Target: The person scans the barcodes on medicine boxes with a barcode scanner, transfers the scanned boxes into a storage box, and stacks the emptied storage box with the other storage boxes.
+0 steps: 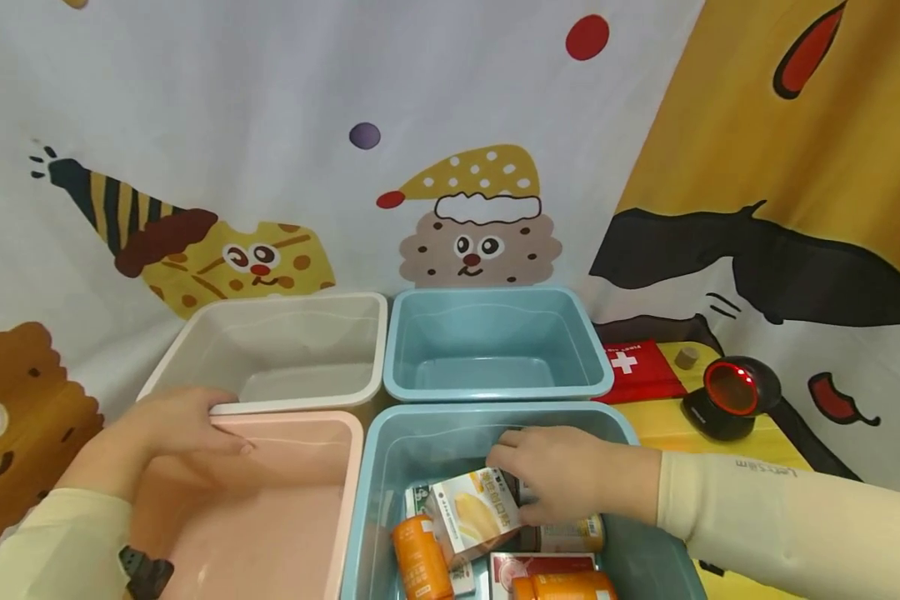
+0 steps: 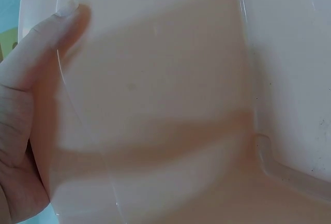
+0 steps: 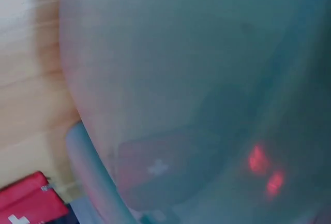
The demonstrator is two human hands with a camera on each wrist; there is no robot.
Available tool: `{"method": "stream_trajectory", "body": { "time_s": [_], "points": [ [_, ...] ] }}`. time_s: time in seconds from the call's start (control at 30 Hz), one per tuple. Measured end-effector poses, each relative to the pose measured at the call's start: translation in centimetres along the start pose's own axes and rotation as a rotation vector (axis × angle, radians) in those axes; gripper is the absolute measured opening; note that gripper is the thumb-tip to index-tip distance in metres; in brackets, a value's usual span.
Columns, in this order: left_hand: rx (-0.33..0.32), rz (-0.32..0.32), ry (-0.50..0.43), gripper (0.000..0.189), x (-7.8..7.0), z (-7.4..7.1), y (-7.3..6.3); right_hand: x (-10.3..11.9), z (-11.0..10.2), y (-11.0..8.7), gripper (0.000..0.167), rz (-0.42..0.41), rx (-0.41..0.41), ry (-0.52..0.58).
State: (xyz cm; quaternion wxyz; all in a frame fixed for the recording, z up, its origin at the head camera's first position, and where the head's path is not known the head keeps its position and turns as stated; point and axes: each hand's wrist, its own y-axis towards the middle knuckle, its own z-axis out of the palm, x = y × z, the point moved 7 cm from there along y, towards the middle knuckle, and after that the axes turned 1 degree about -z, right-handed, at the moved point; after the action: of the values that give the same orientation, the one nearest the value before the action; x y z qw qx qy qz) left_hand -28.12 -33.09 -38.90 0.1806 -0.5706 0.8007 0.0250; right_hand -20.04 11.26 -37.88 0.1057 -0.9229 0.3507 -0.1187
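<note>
My left hand (image 1: pixel 183 425) holds the far left rim of the pink bin (image 1: pixel 352 500); its thumb (image 2: pixel 51 32) lies along the inner wall. Inside the front blue bin (image 1: pixel 371 467), my right hand (image 1: pixel 558 471) reaches down with bent fingers over a dark item mostly hidden beneath it. Beside its thumb is a white box with a yellow picture (image 1: pixel 476 512). Around it lie an orange bottle (image 1: pixel 422 558), a can (image 1: pixel 570 533), a red-and-white box (image 1: pixel 504 571) and another orange bottle (image 1: pixel 566 587). The right wrist view shows mainly blurred bin wall, without the fingers.
A grey-white bin (image 1: pixel 292 354) and a second blue bin (image 1: pixel 495 367) stand behind. Right of them, on the yellow surface, are a red first-aid pouch (image 1: pixel 641 371), a small round cork-like piece (image 1: pixel 686 358) and a black scanner with red lights (image 1: pixel 731 396). A patterned curtain (image 1: pixel 270 125) hangs behind.
</note>
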Motion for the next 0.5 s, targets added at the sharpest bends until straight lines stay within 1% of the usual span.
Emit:
{"method": "stream_trajectory", "body": {
  "time_s": [0.07,0.2,0.3,0.5],
  "points": [
    [0.001,0.0,0.004,0.059,0.0,-0.1,0.1,-0.1,0.4,0.3,0.067,0.006,0.009,0.037],
    [0.007,-0.003,0.004,0.058,0.1,-0.1,0.1,-0.5,1.8,0.9,0.086,-0.004,0.039,0.119],
    [0.007,-0.002,-0.001,0.054,0.2,-0.1,0.1,-0.9,2.5,1.4,0.095,-0.009,0.042,0.137],
    [0.02,-0.013,-0.009,0.055,0.2,0.2,0.2,-1.8,3.8,2.0,0.092,0.002,0.08,0.125]
  ]
}}
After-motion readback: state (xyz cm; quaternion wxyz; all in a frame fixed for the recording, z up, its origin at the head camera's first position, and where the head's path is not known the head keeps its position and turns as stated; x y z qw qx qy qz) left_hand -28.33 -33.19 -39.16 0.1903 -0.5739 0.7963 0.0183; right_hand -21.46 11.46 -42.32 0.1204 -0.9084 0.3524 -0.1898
